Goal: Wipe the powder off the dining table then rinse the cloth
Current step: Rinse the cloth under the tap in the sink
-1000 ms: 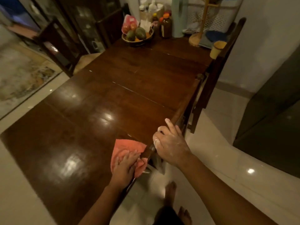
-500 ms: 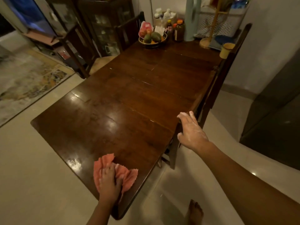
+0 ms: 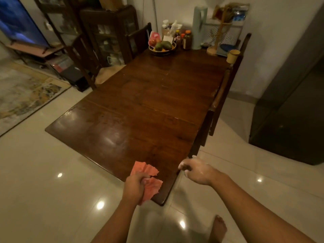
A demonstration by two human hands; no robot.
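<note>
A person's left hand [image 3: 135, 185] grips the orange cloth [image 3: 152, 186] bunched in its fingers over the bench's [image 3: 140, 111] near corner, seemingly gathering wiped powder, while the powder-dusted right hand [image 3: 198, 171] hovers beside the edge, fingers curled, their hold unclear.

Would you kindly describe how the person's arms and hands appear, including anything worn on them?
The left forearm and right forearm are bare, no sleeves or watch in view. The right hand is dusted with white powder across its knuckles; the left hand shows no rings or gloves.
</note>
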